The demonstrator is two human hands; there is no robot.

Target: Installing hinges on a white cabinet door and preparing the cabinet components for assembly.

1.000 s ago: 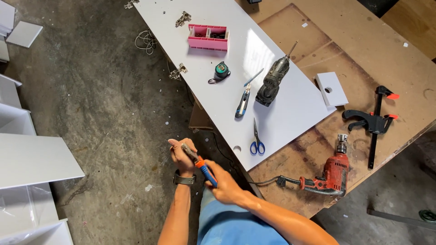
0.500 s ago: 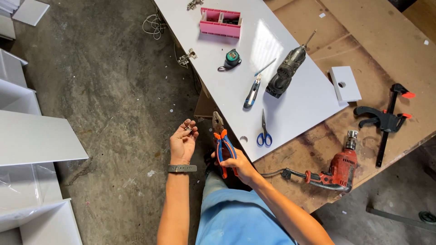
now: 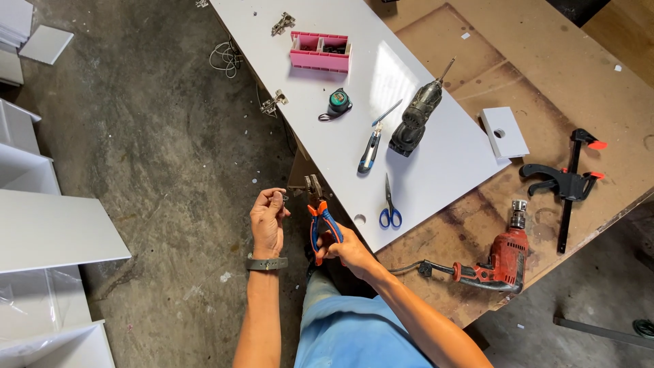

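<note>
- The work in hand looks to be in its middle: the left hand [image 3: 267, 221] holds a small metal part [image 3: 278, 199] up in front of the person, and the pliers [image 3: 319, 215] in the right hand [image 3: 344, 247] point at it, their nose just beside it.
- Whether the pliers already bite on the part cannot be told; the tip and the part are too small to separate in this view.
- One hinge [image 3: 272, 103] sits at the near edge of the white panel [image 3: 449, 163] and another hinge [image 3: 283, 24] lies loose farther up it, so fitting work seems partly done, with more left.
- Left hand: fingers curled closed, pinching the small metal part between fingertips and thumb, held over the concrete floor [image 3: 157, 157], apart from the panel.
- Right hand: wrapped shut around the orange-and-blue handles of the pliers, which stand a little spread; the nose looks nearly closed.
- Lying untouched on the panel: a pink box [image 3: 320, 52], a tape measure [image 3: 337, 102], a screwdriver [image 3: 371, 146], a cordless drill [image 3: 415, 119] and scissors [image 3: 390, 208].
- On the wooden bench [image 3: 545, 61] rest a red corded drill [image 3: 504, 252], a bar clamp [image 3: 565, 180] and a small white offcut [image 3: 504, 133] with a hole.
</note>
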